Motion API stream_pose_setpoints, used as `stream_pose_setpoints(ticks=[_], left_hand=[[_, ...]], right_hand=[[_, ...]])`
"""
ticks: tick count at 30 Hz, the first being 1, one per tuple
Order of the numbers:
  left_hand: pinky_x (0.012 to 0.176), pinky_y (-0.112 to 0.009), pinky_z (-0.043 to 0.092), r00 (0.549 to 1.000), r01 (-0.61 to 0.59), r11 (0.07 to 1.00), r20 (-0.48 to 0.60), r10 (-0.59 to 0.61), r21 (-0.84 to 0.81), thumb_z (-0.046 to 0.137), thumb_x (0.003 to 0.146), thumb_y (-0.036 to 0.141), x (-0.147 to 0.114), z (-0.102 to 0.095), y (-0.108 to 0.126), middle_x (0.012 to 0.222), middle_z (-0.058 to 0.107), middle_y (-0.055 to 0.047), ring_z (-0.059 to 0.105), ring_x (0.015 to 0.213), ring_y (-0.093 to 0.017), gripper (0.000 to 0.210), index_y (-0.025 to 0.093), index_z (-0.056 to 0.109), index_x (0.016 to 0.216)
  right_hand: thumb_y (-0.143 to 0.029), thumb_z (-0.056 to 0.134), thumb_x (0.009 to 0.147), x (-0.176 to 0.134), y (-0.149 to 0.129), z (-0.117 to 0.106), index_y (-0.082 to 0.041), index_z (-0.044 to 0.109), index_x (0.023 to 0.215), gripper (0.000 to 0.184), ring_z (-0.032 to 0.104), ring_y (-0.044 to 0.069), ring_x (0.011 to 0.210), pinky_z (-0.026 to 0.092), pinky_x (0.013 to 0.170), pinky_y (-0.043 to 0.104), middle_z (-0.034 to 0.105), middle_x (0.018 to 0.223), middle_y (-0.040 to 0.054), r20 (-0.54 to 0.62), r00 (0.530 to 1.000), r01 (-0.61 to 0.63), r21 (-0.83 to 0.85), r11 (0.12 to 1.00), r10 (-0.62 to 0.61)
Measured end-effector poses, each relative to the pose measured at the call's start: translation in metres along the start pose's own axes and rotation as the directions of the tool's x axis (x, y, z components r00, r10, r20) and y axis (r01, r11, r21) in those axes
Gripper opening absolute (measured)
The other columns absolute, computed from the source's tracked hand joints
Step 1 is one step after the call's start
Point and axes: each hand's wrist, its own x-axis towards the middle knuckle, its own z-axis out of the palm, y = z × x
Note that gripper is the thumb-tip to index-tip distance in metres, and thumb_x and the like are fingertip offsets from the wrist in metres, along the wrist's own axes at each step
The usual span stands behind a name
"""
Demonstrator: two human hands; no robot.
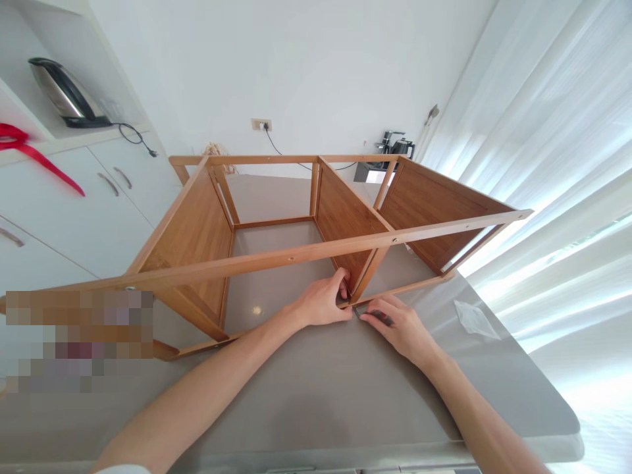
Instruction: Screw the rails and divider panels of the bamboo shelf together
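Observation:
A brown wooden shelf frame (276,253) lies on its side on the grey table, with three panels standing across it between long rails. My left hand (326,299) is closed around the lower rail where the middle panel (345,204) meets it, thumb below and fingers inside the frame. Just right of that joint, my right hand (399,326) pinches a small tool (382,318) with a dark and reddish handle. Its thin metal end points at the outer side of the rail near my left thumb. My fingers partly cover the tool, so its exact kind is unclear.
The grey table (306,395) has a rounded right corner. A clear plastic bag (474,319) lies on it at the right. A kettle (69,95) stands in a cabinet niche, red ribbon (44,161) hangs nearby, and a coffee maker (392,148) is behind the frame. White curtains (567,164) hang right.

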Motion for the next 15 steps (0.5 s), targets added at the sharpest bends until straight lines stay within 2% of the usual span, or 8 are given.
stream_pose_setpoints(ticks=[2, 5, 8, 15], left_hand=[[0.064, -0.028, 0.043, 1.0, 0.0, 1.0, 0.002, 0.0, -0.003, 0.07, 0.072, 0.03, 0.0004, 0.0004, -0.0005, 0.094, 0.065, 0.002, 0.063, 0.078, -0.018, 0.05, 0.026, 0.039, 0.112], [0.065, -0.028, 0.044, 1.0, 0.002, 1.0, 0.004, -0.002, -0.003, 0.069, 0.072, 0.03, 0.0007, 0.0, -0.0003, 0.094, 0.066, 0.002, 0.063, 0.079, -0.019, 0.049, 0.026, 0.04, 0.111], [0.067, -0.029, 0.045, 1.0, -0.003, 1.0, 0.002, 0.003, 0.005, 0.068, 0.073, 0.029, 0.0009, -0.0007, 0.0003, 0.094, 0.065, 0.002, 0.064, 0.08, -0.019, 0.048, 0.026, 0.04, 0.111], [0.067, -0.029, 0.045, 1.0, 0.023, 0.999, 0.018, -0.023, 0.026, 0.067, 0.073, 0.031, 0.0011, -0.0014, 0.002, 0.094, 0.065, 0.002, 0.064, 0.08, -0.019, 0.047, 0.026, 0.039, 0.111]], right_hand=[[-0.034, 0.059, 0.096, 0.0, 0.0032, -0.0029, -0.025, 0.066, 0.088, 0.015, 0.06, 0.019, 0.09, 0.052, 0.08, 0.035, 0.064, 0.098, 0.0052, -0.03, 0.997, 0.066, -0.083, 0.994, -0.069], [-0.033, 0.059, 0.096, -0.0012, 0.0051, -0.0021, -0.025, 0.069, 0.092, 0.013, 0.06, 0.021, 0.092, 0.052, 0.083, 0.038, 0.064, 0.1, 0.0069, -0.042, 0.994, 0.09, -0.162, 0.983, -0.098], [-0.028, 0.056, 0.098, -0.0022, 0.003, 0.0018, -0.026, 0.069, 0.1, 0.013, 0.06, 0.022, 0.095, 0.052, 0.085, 0.039, 0.063, 0.103, 0.007, -0.014, 0.996, 0.087, -0.147, 0.985, -0.09], [-0.023, 0.047, 0.101, -0.0023, -0.0047, 0.0009, -0.024, 0.066, 0.097, 0.02, 0.059, 0.021, 0.098, 0.051, 0.087, 0.038, 0.063, 0.104, 0.0064, 0.065, 0.994, 0.097, -0.071, 0.993, -0.093]])
